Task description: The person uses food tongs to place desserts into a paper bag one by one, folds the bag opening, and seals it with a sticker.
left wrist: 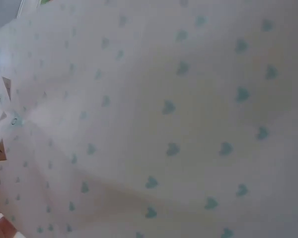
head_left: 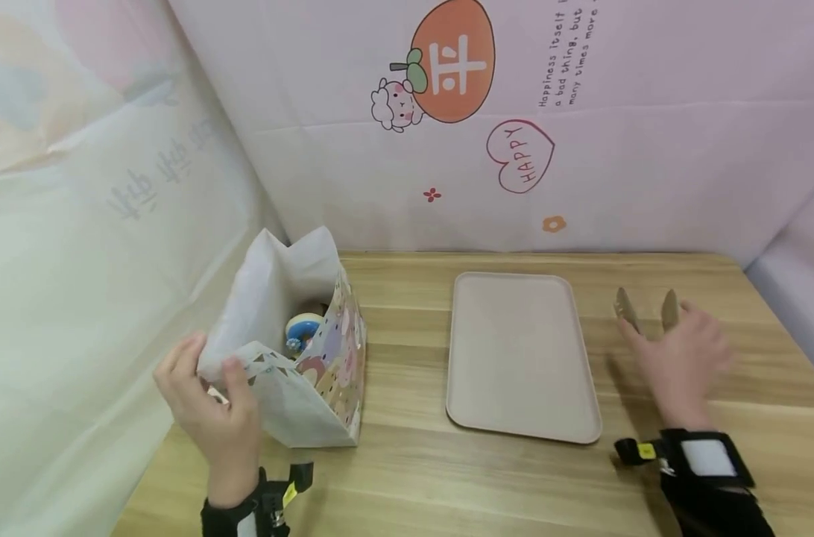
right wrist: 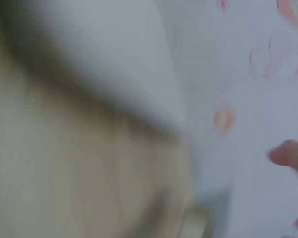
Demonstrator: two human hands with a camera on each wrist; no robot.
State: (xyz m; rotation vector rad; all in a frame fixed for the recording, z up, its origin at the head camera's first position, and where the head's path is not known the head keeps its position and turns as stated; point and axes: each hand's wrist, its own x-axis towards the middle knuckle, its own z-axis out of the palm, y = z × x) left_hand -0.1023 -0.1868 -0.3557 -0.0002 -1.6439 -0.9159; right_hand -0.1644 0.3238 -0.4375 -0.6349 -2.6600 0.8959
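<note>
At the left, my left hand (head_left: pixel 212 410) holds the top edge of a paper bag (head_left: pixel 306 410) between thumb and fingers. Inside the bag's mouth lies a blue-and-cream ring, like a toy donut (head_left: pixel 303 330), with something dark behind it. In the left wrist view, the bag's pale wall with teal hearts (left wrist: pixel 171 148) fills nearly everything. Over the table's right side, my right hand (head_left: pixel 685 362) grips metal tongs (head_left: pixel 671 309), their two ends spread apart with nothing between them. The right wrist view is blurred; a fingertip (right wrist: pixel 288 153) shows at its right.
A beige rectangular tray (head_left: pixel 521 358) lies on the wooden table (head_left: pixel 407 477), between the bag and the right hand. Printed cloth (head_left: pixel 353 186) hangs behind the table, and more cloth (head_left: pixel 112 246) hangs close beside the left hand.
</note>
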